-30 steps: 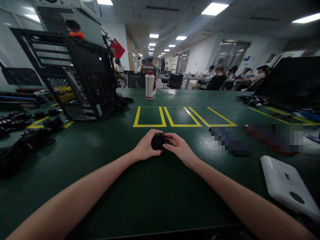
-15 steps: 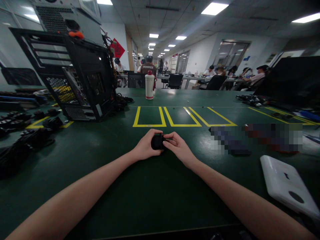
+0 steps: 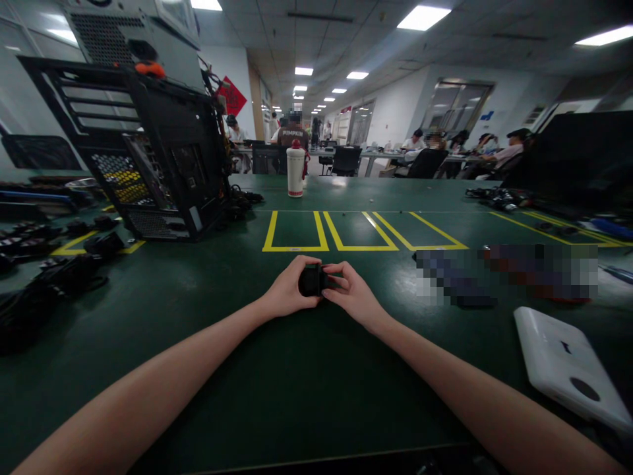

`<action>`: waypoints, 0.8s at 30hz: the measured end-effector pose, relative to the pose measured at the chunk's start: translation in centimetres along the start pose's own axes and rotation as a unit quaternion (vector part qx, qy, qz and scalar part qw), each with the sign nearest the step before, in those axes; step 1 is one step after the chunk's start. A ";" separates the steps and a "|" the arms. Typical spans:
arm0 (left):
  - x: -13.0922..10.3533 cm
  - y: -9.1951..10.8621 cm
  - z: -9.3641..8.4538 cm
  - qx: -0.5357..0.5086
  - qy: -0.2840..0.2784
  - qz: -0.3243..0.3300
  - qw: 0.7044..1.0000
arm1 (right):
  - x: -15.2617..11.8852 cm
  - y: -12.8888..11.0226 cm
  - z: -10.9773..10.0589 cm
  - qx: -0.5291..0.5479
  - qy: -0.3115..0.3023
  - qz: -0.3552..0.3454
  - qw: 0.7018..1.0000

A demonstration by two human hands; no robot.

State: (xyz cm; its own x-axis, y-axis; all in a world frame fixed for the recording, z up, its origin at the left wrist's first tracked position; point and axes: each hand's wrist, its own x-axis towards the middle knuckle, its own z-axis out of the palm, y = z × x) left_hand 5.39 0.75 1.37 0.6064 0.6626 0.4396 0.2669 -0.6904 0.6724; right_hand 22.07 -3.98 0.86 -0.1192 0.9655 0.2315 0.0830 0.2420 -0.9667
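Note:
Between my hands, over the middle of the table, is a small black rounded object [image 3: 310,282] whose exact kind I cannot make out. My left hand [image 3: 288,288] wraps round its left side, thumb below and fingers over the top. From the right, my right hand [image 3: 352,293] grips its flatter right end with thumb and fingertips. The fingers partly cover the object. Beneath both hands lies the dark green tabletop [image 3: 316,382].
Yellow tape outlines [image 3: 295,249] lie beyond my hands, with a white bottle [image 3: 295,173] behind them. A black computer case [image 3: 168,158] and black cables [image 3: 34,284] occupy the left. On the right are a white device [image 3: 568,363] and blurred-out items [image 3: 457,280].
My right thumb has shifted slightly downward and the fingers have spread a little along the object's right end. The left hand stays almost still round the black object.

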 end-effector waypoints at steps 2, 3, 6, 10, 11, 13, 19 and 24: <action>0.0 0.0 0.0 0.001 0.002 -0.004 1.000 | 0.0 0.0 0.0 0.011 0.001 0.002 1.000; 0.0 0.1 0.0 0.002 0.002 -0.005 1.000 | 0.0 0.0 0.0 0.014 0.003 0.002 1.000; 0.0 0.1 0.0 0.005 0.000 -0.007 1.000 | 0.0 0.0 -0.1 0.010 0.006 0.002 1.000; 0.0 0.2 0.0 0.006 0.000 -0.005 1.000 | 0.1 0.0 -0.2 -0.009 0.006 -0.002 1.000; 0.0 0.2 -0.1 0.005 -0.001 -0.006 1.000 | 0.1 0.1 -0.3 -0.018 0.003 0.002 1.000; 0.0 0.3 -0.1 0.004 -0.003 -0.008 1.000 | 0.1 0.3 -0.3 -0.035 -0.004 0.014 0.999; -0.1 0.3 -0.2 0.003 -0.005 -0.016 1.000 | 0.4 1.4 -0.6 -0.075 0.028 0.024 0.997; 0.1 -0.2 -0.1 -0.006 0.012 -0.015 1.000 | 0.6 1.3 -0.8 -0.201 0.042 0.018 0.979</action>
State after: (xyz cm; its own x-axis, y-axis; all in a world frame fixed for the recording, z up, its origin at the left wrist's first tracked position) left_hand 5.30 1.01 1.38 0.5809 0.6890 0.4333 0.2758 -0.6675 0.6916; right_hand 22.90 -3.04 -0.20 -0.0281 0.9747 0.2220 0.4699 0.2089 -0.8577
